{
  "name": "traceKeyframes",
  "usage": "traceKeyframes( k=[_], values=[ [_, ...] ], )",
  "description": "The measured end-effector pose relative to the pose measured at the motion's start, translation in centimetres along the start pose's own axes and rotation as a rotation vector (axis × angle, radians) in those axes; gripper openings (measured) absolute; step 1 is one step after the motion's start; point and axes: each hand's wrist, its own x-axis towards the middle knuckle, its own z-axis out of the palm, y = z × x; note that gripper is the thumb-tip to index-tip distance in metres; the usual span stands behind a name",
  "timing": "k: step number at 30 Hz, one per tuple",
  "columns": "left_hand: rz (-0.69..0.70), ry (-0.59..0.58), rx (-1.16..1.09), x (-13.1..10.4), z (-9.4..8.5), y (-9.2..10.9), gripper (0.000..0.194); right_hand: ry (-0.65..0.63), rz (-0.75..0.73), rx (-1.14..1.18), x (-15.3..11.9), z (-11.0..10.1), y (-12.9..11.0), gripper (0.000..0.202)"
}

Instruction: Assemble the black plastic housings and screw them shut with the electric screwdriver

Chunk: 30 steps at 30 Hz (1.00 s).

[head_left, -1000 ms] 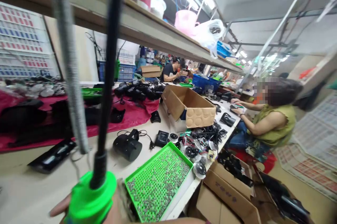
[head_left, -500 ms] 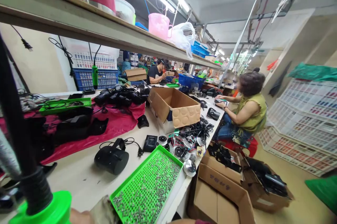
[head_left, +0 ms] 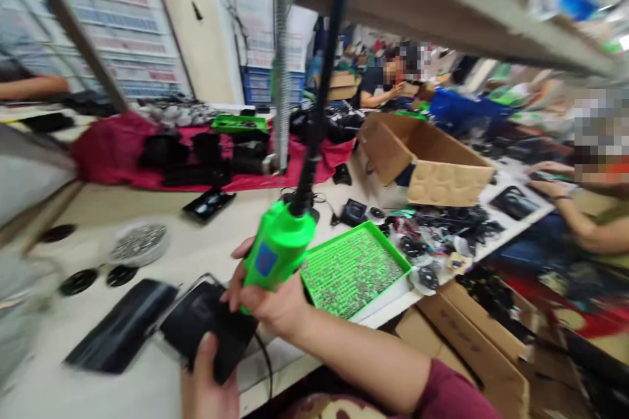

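My right hand (head_left: 275,307) is wrapped round a bright green electric screwdriver (head_left: 278,248), which hangs on a black cord beside a coiled metal spring. Under its lower end lies a black plastic housing (head_left: 206,320), gripped by my left hand (head_left: 209,373) with the thumb on top. The screwdriver's tip is hidden behind my fingers. Just left of the housing, a curved black cover (head_left: 122,324) lies on the table. A green perforated tray (head_left: 354,271) of small screws is right of the screwdriver. The picture is blurred by motion.
A round tub (head_left: 140,242) of screws and flat black discs (head_left: 78,281) are at the left. Behind lie black parts on a red cloth (head_left: 108,150). An open cardboard box (head_left: 449,186) and heaped wired parts stand at the right, near a co-worker's arms. A shelf crosses overhead.
The view has swung left and down. Both hands now show over the table, with the housing held in the left and the green screwdriver gripped in the right.
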Motion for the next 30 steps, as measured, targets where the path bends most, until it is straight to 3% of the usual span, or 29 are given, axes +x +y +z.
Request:
traceKeyframes(
  k=[2, 4, 11, 22, 30],
  values=[
    [-0.037, 0.138, -0.030, 0.3, -0.5, 0.2, 0.047, -0.015, 0.007, 0.050, -0.5, -0.2, -0.1, 0.063],
    [-0.066, 0.187, -0.053, 0.2, -0.4, 0.4, 0.053, -0.051, 0.014, 0.057, -0.7, -0.2, -0.3, 0.061],
    [-0.091, 0.158, -0.063, -0.3, 0.0, 0.7, 0.059, -0.106, -0.037, 0.054, -1.1, 0.4, -1.7, 0.054],
    [-0.058, 0.199, -0.085, -0.2, 0.4, 1.2, 0.057, 0.023, -0.192, 0.115, -1.7, -0.2, -4.7, 0.058],
    [-0.018, 0.164, 0.030, -1.0, -0.5, 0.7, 0.058, 0.016, -0.146, 0.005, -1.9, -0.7, -4.8, 0.062]
  ],
)
